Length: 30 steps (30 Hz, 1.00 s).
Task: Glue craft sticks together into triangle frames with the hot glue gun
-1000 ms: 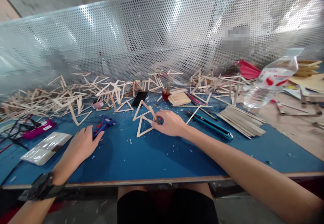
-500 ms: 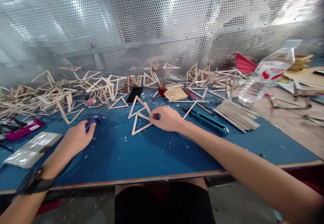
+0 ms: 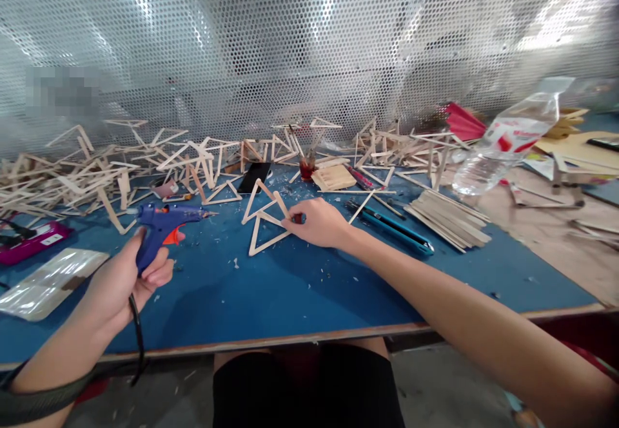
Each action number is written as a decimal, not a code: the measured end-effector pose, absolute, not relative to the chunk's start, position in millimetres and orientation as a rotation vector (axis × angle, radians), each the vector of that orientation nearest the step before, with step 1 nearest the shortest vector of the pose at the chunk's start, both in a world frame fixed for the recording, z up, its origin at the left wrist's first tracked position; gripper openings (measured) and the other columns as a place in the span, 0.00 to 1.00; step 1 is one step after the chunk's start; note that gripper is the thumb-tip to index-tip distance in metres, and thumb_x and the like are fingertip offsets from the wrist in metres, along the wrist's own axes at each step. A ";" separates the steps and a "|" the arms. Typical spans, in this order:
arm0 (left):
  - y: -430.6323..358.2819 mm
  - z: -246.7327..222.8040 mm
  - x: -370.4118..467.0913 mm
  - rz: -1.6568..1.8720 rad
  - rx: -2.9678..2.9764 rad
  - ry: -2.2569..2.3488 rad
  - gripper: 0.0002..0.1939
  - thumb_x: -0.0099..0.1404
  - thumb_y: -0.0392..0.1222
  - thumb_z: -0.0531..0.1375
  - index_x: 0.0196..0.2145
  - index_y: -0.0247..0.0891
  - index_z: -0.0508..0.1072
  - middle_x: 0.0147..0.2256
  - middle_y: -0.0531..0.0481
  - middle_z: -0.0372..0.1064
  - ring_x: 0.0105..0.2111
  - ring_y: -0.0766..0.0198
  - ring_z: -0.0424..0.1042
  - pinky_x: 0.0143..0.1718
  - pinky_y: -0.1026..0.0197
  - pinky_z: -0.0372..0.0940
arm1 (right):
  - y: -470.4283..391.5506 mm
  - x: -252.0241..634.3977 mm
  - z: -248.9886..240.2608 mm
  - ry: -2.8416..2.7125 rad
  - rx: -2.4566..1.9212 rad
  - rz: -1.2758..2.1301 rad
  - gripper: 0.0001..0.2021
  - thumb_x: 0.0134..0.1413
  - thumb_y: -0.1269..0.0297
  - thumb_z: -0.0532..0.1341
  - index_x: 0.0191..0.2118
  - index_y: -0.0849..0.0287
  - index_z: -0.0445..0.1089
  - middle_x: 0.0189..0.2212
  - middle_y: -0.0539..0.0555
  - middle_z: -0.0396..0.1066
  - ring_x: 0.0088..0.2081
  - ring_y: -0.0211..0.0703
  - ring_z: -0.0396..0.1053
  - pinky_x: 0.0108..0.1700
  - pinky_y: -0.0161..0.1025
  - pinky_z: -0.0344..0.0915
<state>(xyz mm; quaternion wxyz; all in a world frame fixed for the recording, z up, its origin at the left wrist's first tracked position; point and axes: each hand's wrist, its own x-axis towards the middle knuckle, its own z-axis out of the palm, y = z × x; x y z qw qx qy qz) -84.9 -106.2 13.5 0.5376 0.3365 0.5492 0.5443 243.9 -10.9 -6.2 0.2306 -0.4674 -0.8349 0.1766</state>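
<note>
My left hand (image 3: 138, 267) is wrapped round the handle of a blue hot glue gun (image 3: 167, 222) with an orange trigger. The gun is raised over the table, its nozzle pointing right. Near the middle, my right hand (image 3: 316, 223) pinches the right corner of a frame of joined wooden sticks (image 3: 269, 242). The frame looks like two triangles, one leaning up behind the other. My fingers hide the corner where its sticks meet, and a small dark reddish spot shows between them.
Wooden stick triangles (image 3: 62, 176) pile up along the perforated metal screen (image 3: 290, 48). To the right are a blue utility knife (image 3: 396, 228), loose flat sticks (image 3: 447, 218) and a tilted plastic bottle (image 3: 512, 138). A purple power strip (image 3: 36, 242) and a clear packet (image 3: 53, 283) lie left.
My left hand has lifted and turned the glue gun, so its nozzle now points right and its trigger shows. My right hand stays on the stick frame.
</note>
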 end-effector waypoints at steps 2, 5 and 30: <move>-114.0 13.9 -73.4 1.267 0.792 1.264 0.09 0.69 0.43 0.59 0.32 0.38 0.68 0.17 0.59 0.49 0.15 0.71 0.50 0.15 0.69 0.54 | -10.8 244.2 -5.7 -2.296 -1.285 0.493 0.14 0.62 0.56 0.60 0.29 0.57 0.77 0.24 0.51 0.73 0.25 0.36 0.61 0.28 0.37 0.49; -120.5 7.8 -67.2 1.139 0.693 1.296 0.07 0.69 0.43 0.57 0.35 0.37 0.70 0.17 0.60 0.50 0.13 0.73 0.47 0.11 0.71 0.47 | -10.2 244.2 -6.0 -2.288 -1.282 0.474 0.14 0.60 0.56 0.61 0.28 0.57 0.76 0.25 0.52 0.72 0.26 0.36 0.61 0.29 0.38 0.49; -122.5 -8.3 -65.5 1.170 0.868 1.248 0.08 0.63 0.42 0.61 0.33 0.34 0.73 0.13 0.60 0.50 0.12 0.73 0.47 0.14 0.70 0.49 | -16.3 250.5 10.0 -2.272 -1.345 0.307 0.23 0.54 0.44 0.65 0.20 0.58 0.70 0.17 0.50 0.64 0.22 0.36 0.55 0.27 0.38 0.47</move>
